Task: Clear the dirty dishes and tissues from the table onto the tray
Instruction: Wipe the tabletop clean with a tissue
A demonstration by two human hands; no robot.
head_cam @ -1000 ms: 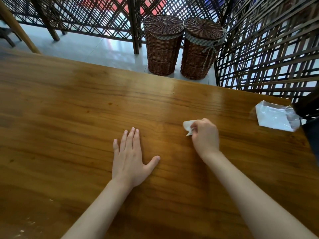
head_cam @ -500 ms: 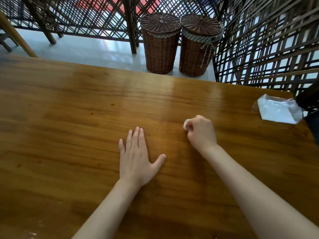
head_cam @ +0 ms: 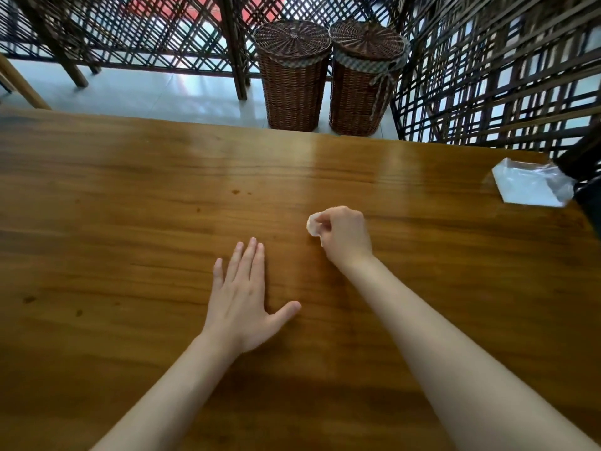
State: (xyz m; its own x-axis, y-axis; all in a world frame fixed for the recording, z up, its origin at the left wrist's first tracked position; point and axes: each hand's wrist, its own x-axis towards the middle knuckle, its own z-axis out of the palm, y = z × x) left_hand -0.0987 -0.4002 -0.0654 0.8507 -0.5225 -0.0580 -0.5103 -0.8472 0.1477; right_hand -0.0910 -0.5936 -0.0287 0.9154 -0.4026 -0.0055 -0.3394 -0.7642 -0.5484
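My right hand [head_cam: 343, 235] is curled round a small white tissue [head_cam: 313, 224], most of it hidden in the fist, just above the wooden table [head_cam: 130, 206]. Flat on the table to its left lies my left hand [head_cam: 245, 296], fingers straight and together, thumb spread, holding nothing. No tray and no dishes are in view.
A clear plastic bag with white tissue paper [head_cam: 530, 185] lies near the table's far right corner. Beyond the far edge stand two lidded wicker baskets [head_cam: 294, 76] [head_cam: 364, 79] on a pale floor, with dark lattice screens [head_cam: 487, 76] behind and to the right.
The right hand has balled the tissue up, so less of it shows than a second ago. The left hand has stayed flat on the table.
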